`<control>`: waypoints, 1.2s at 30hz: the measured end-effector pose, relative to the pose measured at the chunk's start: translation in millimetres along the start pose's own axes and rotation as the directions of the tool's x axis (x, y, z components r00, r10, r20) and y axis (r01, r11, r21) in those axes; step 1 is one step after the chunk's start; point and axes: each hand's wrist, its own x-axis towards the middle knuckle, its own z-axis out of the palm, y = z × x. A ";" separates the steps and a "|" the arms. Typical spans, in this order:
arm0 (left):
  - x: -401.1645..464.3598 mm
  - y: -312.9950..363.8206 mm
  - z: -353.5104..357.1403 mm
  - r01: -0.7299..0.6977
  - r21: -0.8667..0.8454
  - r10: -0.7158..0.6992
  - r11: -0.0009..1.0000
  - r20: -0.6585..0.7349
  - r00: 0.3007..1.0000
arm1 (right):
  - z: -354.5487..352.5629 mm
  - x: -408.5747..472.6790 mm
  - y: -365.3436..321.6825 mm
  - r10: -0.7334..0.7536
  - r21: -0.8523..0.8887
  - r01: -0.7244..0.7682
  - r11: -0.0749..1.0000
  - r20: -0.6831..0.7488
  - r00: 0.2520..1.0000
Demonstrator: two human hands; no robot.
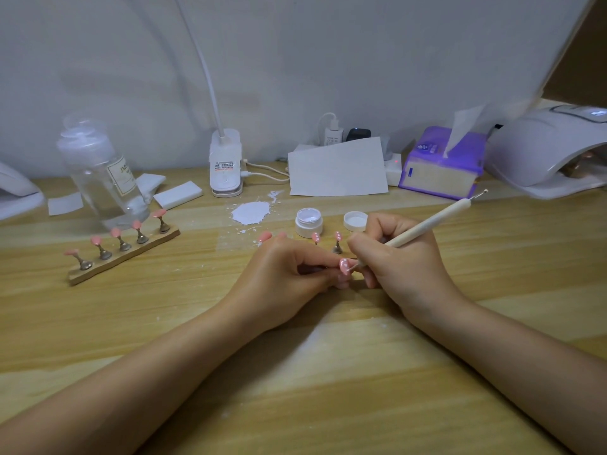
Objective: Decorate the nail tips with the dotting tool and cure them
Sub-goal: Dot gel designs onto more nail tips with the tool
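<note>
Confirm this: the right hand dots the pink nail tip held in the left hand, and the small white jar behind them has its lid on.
Wrong on the lid. In the head view the small white jar stands open, its lid lying beside it. The right hand does dot the pink nail tip held by the left hand.

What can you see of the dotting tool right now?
The dotting tool is a slim, pale stick, wood by its look, with a thin metal pin and small ball at its free end, which points up and to the right. The right hand holds it like a pen, tilted. Its lower metal tip meets the pink nail tip, already dotted white, which the left hand pinches.
</note>
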 end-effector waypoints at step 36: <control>0.5 -3.6 1.7 0.077 -0.352 -0.073 0.933 0.027 0.997 | -7.4 5.0 11.0 -0.060 0.048 0.059 0.997 0.018 0.998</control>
